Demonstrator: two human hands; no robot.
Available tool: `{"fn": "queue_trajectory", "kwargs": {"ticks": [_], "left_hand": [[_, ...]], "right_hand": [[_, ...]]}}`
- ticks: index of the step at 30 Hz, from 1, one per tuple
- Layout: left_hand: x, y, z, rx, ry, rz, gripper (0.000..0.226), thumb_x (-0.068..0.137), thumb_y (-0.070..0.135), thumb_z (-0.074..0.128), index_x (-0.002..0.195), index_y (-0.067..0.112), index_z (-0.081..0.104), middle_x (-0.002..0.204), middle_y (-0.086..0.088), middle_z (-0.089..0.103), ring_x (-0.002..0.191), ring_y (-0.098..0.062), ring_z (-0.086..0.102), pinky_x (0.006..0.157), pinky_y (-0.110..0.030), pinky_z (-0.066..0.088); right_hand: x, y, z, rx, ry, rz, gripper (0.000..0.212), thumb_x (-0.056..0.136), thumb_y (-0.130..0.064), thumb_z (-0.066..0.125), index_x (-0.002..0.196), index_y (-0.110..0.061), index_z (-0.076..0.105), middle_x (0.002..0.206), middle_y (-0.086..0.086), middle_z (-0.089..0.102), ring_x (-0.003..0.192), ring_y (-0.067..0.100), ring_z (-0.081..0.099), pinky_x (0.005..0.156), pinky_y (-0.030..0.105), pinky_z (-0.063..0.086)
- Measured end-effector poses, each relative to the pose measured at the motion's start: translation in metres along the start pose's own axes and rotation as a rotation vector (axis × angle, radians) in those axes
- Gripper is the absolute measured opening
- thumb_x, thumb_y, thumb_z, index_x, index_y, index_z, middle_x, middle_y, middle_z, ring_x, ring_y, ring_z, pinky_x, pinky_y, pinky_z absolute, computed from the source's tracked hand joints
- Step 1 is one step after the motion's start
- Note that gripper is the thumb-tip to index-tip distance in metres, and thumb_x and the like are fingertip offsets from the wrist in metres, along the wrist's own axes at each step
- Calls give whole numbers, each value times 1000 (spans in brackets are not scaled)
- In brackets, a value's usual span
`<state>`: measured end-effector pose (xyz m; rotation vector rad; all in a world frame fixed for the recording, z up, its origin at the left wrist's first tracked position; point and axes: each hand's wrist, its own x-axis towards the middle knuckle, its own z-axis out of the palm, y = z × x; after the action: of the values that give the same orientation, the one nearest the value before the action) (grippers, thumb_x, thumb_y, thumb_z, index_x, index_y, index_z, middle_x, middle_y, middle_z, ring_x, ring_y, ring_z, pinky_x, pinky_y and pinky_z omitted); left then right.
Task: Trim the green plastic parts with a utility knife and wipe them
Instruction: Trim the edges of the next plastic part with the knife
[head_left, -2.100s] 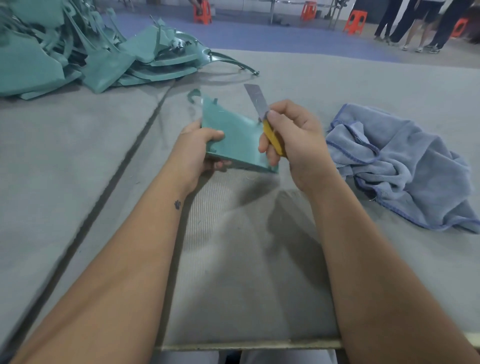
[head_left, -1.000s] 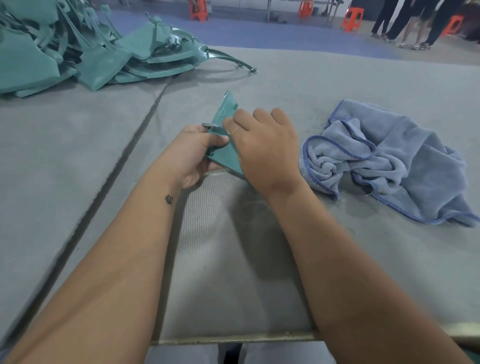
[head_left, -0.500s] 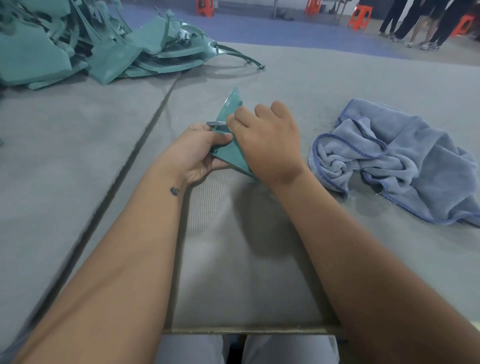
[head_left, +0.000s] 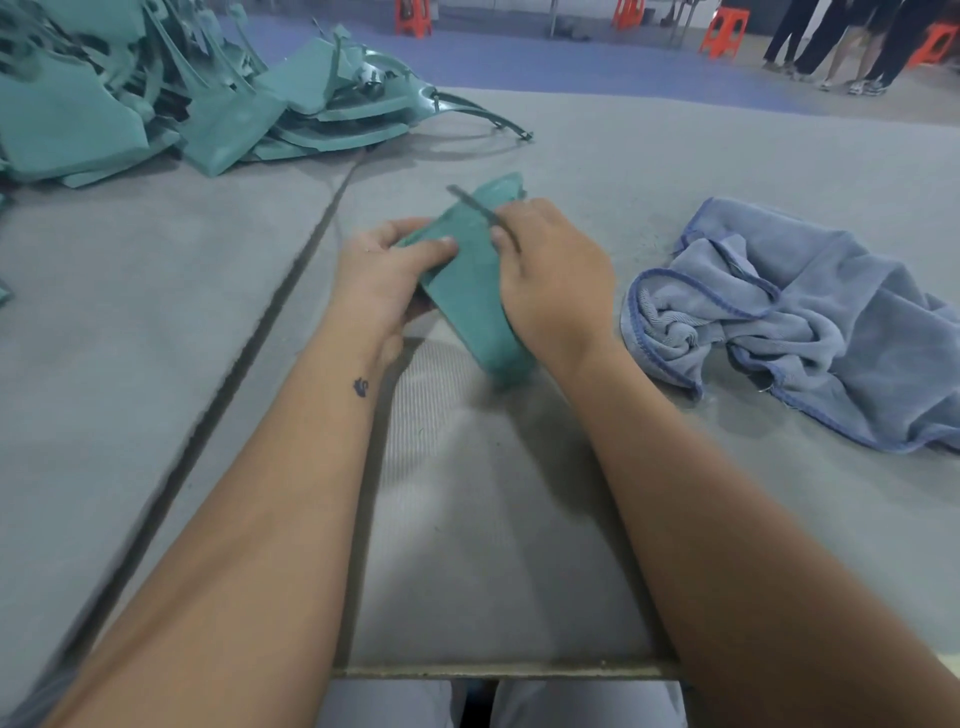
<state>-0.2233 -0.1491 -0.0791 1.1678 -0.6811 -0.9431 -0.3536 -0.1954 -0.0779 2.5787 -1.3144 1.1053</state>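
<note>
A flat green plastic part (head_left: 470, 291) stands tilted on the grey table, its near end touching the surface. My left hand (head_left: 382, 275) grips its left edge, thumb across the face. My right hand (head_left: 550, 280) grips a utility knife; the grey blade (head_left: 475, 208) sticks out past my fingers and lies against the part's upper edge. The knife's handle is hidden inside my fist. A crumpled blue cloth (head_left: 795, 317) lies on the table to the right, apart from my hands.
A heap of green plastic parts (head_left: 182, 104) fills the far left of the grey felt-covered table (head_left: 156, 322). A dark seam (head_left: 291, 280) runs diagonally across the table. Orange stools (head_left: 722, 31) and standing people (head_left: 841, 47) are on the floor beyond.
The part has been turned so its broad face shows more. The blade has moved from beside my left thumb up to the part's upper edge, now pointing up and left.
</note>
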Motion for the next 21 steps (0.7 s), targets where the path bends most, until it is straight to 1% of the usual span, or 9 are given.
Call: {"fn": "queue_trajectory", "kwargs": {"ticks": [2, 4, 6, 8, 10, 12, 14, 16, 21], "left_hand": [[3, 3, -5, -41, 154, 66, 14, 82, 2, 70, 86, 15, 67, 77, -2, 73, 65, -15, 69, 61, -27, 57], [4, 5, -10, -112, 191, 62, 9, 82, 6, 72, 86, 14, 69, 84, -5, 75, 73, -19, 72, 66, -32, 60], [3, 7, -10, -163, 112, -6, 6, 86, 9, 69, 92, 10, 69, 91, -9, 75, 78, -22, 73, 68, -34, 60], [2, 6, -8, -120, 14, -72, 6, 90, 10, 64, 93, 9, 69, 88, -8, 75, 77, -23, 73, 72, -37, 60], [-1, 6, -4, -82, -30, -76, 9, 91, 8, 62, 89, 12, 69, 83, -5, 75, 75, -21, 72, 77, -41, 58], [-2, 6, -2, -75, -34, -48, 11, 92, 7, 61, 87, 14, 68, 80, -3, 75, 73, -19, 71, 75, -38, 58], [-3, 7, -2, -59, -28, -18, 10, 92, 6, 61, 89, 14, 66, 78, -1, 75, 70, -17, 72, 65, -32, 60], [-4, 8, 0, -37, -20, 11, 10, 92, 5, 61, 89, 13, 66, 75, 2, 74, 67, -15, 71, 59, -28, 58], [-5, 9, 2, 2, -19, 57, 13, 92, 4, 61, 86, 14, 66, 73, 4, 74, 67, -13, 71, 64, -29, 59]], "right_hand": [[-1, 2, 1, 208, 91, 136, 20, 98, -25, 44, 102, -16, 61, 89, -2, 61, 81, 24, 55, 68, 37, 40], [3, 3, -1, 489, 152, 320, 18, 97, -26, 46, 88, -20, 60, 67, -7, 54, 66, 16, 49, 62, 33, 37], [10, 4, -4, 692, 160, 472, 20, 96, -25, 48, 79, -22, 59, 60, -7, 53, 56, 11, 46, 59, 30, 38], [17, 6, -8, 793, 138, 579, 19, 95, -24, 49, 78, -23, 57, 57, -6, 54, 49, 9, 45, 56, 30, 39], [22, 9, -10, 908, 115, 670, 15, 96, -21, 50, 82, -23, 56, 55, -6, 52, 45, 8, 44, 51, 27, 37], [26, 12, -12, 1008, 116, 740, 14, 96, -18, 51, 83, -20, 54, 52, -6, 48, 43, 8, 40, 43, 21, 32], [30, 15, -15, 1056, 116, 785, 18, 96, -15, 51, 79, -15, 52, 50, -4, 44, 41, 9, 33, 38, 19, 27], [34, 16, -17, 1064, 87, 802, 21, 95, -12, 52, 74, -14, 49, 50, 0, 39, 41, 12, 26, 39, 18, 21], [42, 5, -21, 916, -32, 792, 25, 86, -9, 62, 73, -12, 41, 69, 11, 30, 55, 18, 15, 51, 28, 12]]}}
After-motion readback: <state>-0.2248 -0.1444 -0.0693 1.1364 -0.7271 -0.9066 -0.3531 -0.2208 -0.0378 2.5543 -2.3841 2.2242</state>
